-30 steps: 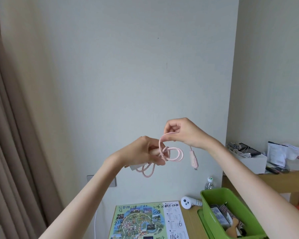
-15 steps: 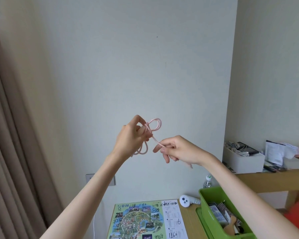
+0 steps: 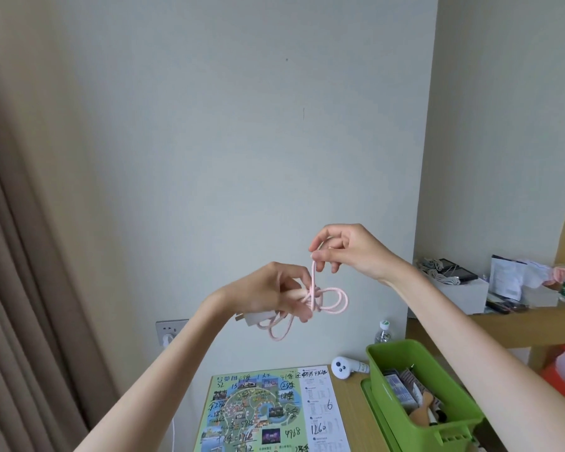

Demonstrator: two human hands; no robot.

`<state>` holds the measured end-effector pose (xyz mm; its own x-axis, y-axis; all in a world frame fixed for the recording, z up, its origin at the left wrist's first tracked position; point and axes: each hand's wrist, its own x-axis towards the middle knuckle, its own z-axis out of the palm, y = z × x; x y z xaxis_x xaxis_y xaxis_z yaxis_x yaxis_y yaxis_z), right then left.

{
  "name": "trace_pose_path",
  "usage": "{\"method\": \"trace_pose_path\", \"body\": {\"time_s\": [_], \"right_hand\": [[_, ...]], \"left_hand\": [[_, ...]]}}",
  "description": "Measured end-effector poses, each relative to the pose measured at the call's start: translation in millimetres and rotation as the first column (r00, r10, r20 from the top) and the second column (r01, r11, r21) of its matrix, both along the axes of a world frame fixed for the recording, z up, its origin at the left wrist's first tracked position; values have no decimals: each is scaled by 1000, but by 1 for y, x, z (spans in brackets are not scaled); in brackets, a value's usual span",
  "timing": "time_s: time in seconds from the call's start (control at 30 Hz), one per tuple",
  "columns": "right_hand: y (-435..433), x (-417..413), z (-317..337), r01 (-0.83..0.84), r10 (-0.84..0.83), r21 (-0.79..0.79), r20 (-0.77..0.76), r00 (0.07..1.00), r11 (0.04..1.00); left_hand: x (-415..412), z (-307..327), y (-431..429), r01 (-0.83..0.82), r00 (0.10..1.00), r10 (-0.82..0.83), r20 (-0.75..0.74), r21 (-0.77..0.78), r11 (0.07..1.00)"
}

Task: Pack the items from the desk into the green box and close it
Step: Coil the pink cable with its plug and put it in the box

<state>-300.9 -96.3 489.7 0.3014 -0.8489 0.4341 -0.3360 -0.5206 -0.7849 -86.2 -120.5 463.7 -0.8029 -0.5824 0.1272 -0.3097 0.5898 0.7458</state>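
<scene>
Green box [image 3: 402, 360] open, holding packed items [image 3: 411, 391]

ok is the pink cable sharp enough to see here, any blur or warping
Head view: soft even daylight, no glare; the pink cable reads clearly between the left hand and right hand; wide-angle bending shows along the curtain and the shelf edges.

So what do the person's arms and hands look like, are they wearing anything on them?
Nothing is worn that the picture shows. Both forearms are bare up to the frame edge: no sleeves, gloves, watch or bracelet. The left hand and right hand show no rings, and the visible nails look short and unpainted. Both are slim, with long fingers.
</scene>
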Motion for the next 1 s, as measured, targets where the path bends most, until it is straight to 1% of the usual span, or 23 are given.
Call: {"method": "trace_pose_path", "body": {"time_s": [0.07, 0.13, 0.17, 0.2, 0.3, 0.43, 0.5, 0.6, 0.67, 0.8, 0.9, 1.0], "right_hand": [[-1, -10, -7, -44, 37, 86, 75, 996, 995], [2, -22, -17, -143, 107, 199, 183, 977, 970], [3, -27, -22, -174, 129, 237, 195, 972, 956], [3, -31, -27, -166, 128, 255, 157, 979, 953], [0, -38, -39, -37, 43, 235, -18, 999, 971], [-1, -50, -45, 56, -45, 64, -154, 987, 996], [-1, -59, -50, 89, -79, 42, -189, 979, 995], [0, -72, -58, 68, -50, 112, -155, 987, 991], [1, -82, -63, 40, -24, 181, -90, 996, 983], [8, -103, -74, 3, -6, 311, 11, 1000, 950], [12, -121, -82, 16, -25, 368, 20, 999, 930], [13, -138, -88, 51, -63, 416, 16, 998, 908]], "left_hand": [[-2, 4, 7, 73, 991, -62, -122, 83, 994], [-4, 7, 11, 108, 973, -78, -216, 128, 986], [-5, 7, 12, 112, 968, -77, -238, 135, 984], [-7, 7, 13, 105, 968, -70, -242, 134, 985], [-16, -1, 14, 62, 976, -33, -217, 125, 990], [-37, -19, 17, 42, 990, -27, -142, 103, 994], [-48, -27, 18, 34, 994, -22, -109, 110, 993], [-65, -37, 18, 35, 998, -28, -55, 137, 990], [-78, -43, 19, 37, 999, -37, -2, 132, 991], [-102, -53, 23, 9, 999, -14, 37, 122, 992], [-119, -60, 25, -52, 995, 46, 92, 73, 996], [-137, -66, 27, -113, 981, 117, 156, -36, 993]]}}
